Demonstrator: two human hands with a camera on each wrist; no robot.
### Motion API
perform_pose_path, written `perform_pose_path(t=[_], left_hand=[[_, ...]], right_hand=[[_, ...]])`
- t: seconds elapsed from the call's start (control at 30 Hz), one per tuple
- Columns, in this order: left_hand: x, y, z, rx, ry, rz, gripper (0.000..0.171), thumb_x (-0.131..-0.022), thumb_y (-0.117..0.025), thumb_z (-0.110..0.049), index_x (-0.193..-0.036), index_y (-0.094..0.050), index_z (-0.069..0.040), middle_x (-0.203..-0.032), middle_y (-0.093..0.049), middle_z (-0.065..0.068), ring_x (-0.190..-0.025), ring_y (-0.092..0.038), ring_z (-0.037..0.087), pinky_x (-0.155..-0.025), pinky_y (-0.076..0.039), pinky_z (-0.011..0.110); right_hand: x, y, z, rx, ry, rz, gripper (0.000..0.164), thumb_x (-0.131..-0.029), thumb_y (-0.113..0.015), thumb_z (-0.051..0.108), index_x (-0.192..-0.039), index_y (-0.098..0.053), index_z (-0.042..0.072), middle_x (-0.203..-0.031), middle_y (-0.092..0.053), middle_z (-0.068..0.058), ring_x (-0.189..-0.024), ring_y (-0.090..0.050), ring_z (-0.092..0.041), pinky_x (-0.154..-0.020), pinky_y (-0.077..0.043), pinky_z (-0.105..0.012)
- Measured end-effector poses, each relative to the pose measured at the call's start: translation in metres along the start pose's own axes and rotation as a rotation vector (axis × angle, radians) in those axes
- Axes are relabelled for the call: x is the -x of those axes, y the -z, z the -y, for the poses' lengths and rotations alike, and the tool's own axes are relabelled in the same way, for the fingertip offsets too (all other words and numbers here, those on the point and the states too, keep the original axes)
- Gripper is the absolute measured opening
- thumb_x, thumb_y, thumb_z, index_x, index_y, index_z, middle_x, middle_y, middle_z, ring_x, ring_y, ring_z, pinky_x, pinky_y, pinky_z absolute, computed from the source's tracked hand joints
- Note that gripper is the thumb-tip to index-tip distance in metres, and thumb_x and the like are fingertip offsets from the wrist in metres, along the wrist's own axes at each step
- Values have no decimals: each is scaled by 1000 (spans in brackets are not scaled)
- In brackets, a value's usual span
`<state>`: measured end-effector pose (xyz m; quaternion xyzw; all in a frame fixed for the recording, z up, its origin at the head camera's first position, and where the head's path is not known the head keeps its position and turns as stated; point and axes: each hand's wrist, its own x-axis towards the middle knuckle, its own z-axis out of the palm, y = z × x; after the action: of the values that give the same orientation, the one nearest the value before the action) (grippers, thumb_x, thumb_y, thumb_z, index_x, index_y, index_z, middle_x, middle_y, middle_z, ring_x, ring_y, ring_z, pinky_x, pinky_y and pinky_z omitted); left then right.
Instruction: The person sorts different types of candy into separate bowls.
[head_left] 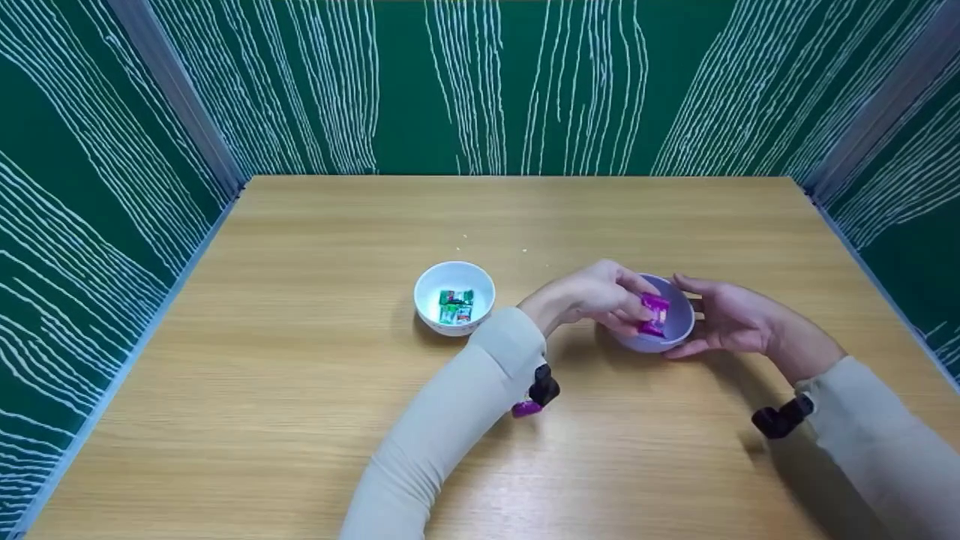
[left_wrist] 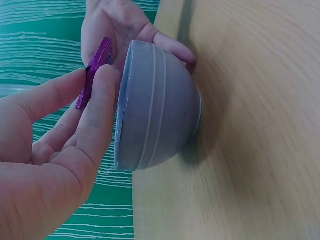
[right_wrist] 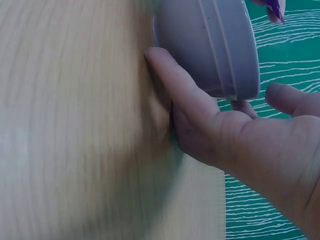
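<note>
purple packet [head_left: 655,311], lilac-grey bowl [left_wrist: 160,105], white bowl [head_left: 454,274], green wall [head_left: 405,82] with wavy white lines

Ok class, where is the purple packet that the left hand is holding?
In the head view, the purple packet is right of centre, pinched in the left hand over the lilac bowl, with the right hand at its right side.
</note>
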<state>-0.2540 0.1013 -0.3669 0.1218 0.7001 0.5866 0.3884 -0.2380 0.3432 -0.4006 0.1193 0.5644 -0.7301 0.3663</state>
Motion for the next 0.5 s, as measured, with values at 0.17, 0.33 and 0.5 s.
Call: perform_pose_path(t=[0.17, 0.33, 0.5], left_hand=[[-6, -7, -2, -23, 9, -86, 34, -89, -72, 7, -119, -73, -7, -103, -65, 5, -82, -70, 22, -71, -62, 31], [-9, -16, -6, -74, 32, -203, 33, -87, -76, 4, -118, -74, -9, -102, -64, 5, -80, -70, 21, -65, -61, 28], [-13, -20, -6, -61, 47, -262, 31, -86, -77, 4, -113, -75, -11, -101, -64, 5, -78, -71, 21, -64, -61, 28]], right_hand=[[0, 3, -1, 20, -10, 9, 55, -108, -42, 47, -149, -21, 18, -156, -9, -13, -135, -31, -36, -109, -38, -64], [2, 7, -8, 3, 0, 35, 51, -108, -39, 47, -149, -22, 22, -157, -6, -12, -143, -16, -35, -109, -37, -64], [1, 9, -13, -11, 12, 62, 45, -108, -38, 48, -145, -26, 25, -159, -6, -10, -145, -12, -32, -109, -38, -64]])
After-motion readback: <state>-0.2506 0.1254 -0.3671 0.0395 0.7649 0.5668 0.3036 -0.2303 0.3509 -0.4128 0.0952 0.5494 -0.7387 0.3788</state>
